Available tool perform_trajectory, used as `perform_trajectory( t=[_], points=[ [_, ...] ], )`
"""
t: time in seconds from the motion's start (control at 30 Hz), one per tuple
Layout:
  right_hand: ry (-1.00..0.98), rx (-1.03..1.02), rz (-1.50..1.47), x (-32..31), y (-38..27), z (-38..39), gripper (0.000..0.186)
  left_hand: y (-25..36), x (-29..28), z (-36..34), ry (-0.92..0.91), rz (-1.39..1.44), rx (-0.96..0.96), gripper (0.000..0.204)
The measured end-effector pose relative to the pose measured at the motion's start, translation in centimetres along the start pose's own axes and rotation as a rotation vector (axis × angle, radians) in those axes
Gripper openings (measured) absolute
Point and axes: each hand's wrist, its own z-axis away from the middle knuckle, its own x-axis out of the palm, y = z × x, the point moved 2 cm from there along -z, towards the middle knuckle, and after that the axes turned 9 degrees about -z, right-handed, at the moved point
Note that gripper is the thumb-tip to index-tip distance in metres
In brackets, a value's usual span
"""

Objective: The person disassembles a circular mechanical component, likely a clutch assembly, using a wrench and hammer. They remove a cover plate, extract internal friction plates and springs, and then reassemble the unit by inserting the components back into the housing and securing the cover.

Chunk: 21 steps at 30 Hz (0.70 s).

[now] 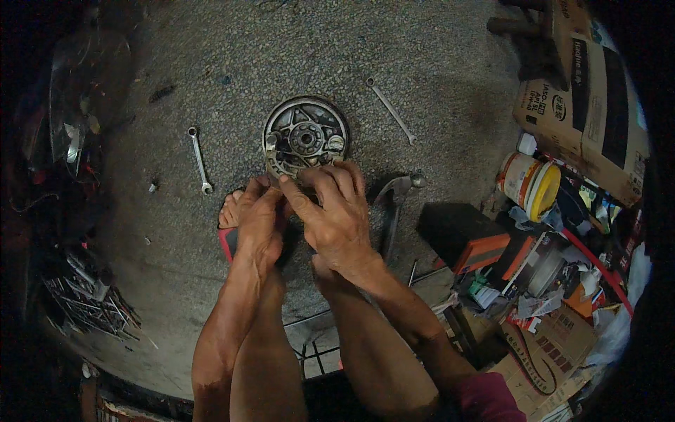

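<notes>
A round, greasy metal drum [306, 104] with a spoked hub lies on the pebbled floor before me. Along its near side sits a curved, pale metal piece [280, 163]. My left hand [257, 218] is closed, its fingers pinching that piece at its lower left. Bent over the drum's near edge, my right hand [341, 225] grips the curved piece from the right, its index finger pointing toward the left fingertips. The fingertips and the piece's lower part are partly hidden under the hands.
Combination wrenches lie left [199, 160] and right [391, 111] of the drum. A hammer [398, 193] rests near my right hand. Farther right stand a dark box [450, 228], a yellow-rimmed bucket [517, 176], cardboard boxes [587, 112] and clutter. Metal tools [95, 302] are heaped at the left.
</notes>
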Motion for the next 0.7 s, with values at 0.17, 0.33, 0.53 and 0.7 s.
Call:
perform_trajectory(
  t=[0.17, 0.33, 0.53, 0.7],
  points=[
    [-0.003, 0.003, -0.005, 0.2, 0.5, 0.5, 0.039, 0.0, 0.0, 0.4, -0.014, -0.144, 0.023, 0.020],
    [0.023, 0.012, 0.003, 0.4, 0.2, 0.5, 0.040, 0.1, 0.4, 0.7, -0.013, -0.032, 0.019, 0.018],
    [0.060, 0.012, 0.017, 0.7, 0.1, 0.6, 0.038, -0.4, 0.2, 0.6, -0.031, 0.048, 0.001, 0.019],
    [0.102, 0.015, 0.045, 0.5, 0.2, 0.3, 0.038, 0.0, 0.4, -0.1, -0.032, -0.105, 0.110, 0.019]
  ],
)
